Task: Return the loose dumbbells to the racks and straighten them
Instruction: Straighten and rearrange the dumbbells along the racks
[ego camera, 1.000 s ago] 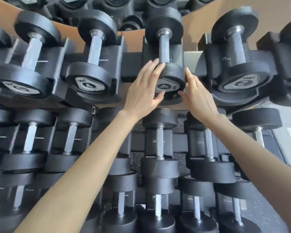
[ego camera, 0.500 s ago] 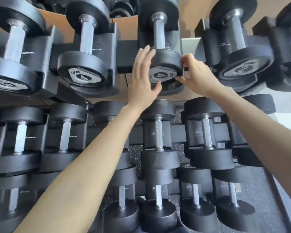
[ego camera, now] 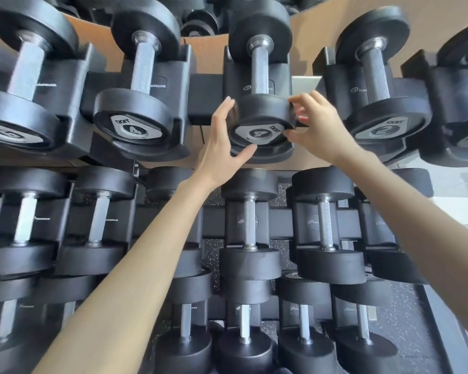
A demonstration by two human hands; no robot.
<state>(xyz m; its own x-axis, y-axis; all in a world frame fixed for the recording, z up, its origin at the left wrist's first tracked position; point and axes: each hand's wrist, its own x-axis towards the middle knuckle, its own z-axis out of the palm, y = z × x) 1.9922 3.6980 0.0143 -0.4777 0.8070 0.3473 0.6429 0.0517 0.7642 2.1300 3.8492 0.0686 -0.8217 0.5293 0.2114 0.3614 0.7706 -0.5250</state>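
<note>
Your left grip (ego camera: 222, 147) cupped and your right grip (ego camera: 316, 130) pinched near head of 4 dumbbell (ego camera: 262, 109). It sat cradled mid top rack (ego camera: 206, 109). Label askew, so straightening looked unfinished. No loose ones seen.

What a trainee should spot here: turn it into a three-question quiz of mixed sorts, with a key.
1. True or false: the right hand is off the centre dumbbell.
2. Which number marks the dumbbell on its right? A) 2 B) 4 C) 8
3. Fill in: the left hand and the right hand both hold the near head marked ___.
Key: 1 false; 2 A; 3 "4".
</note>
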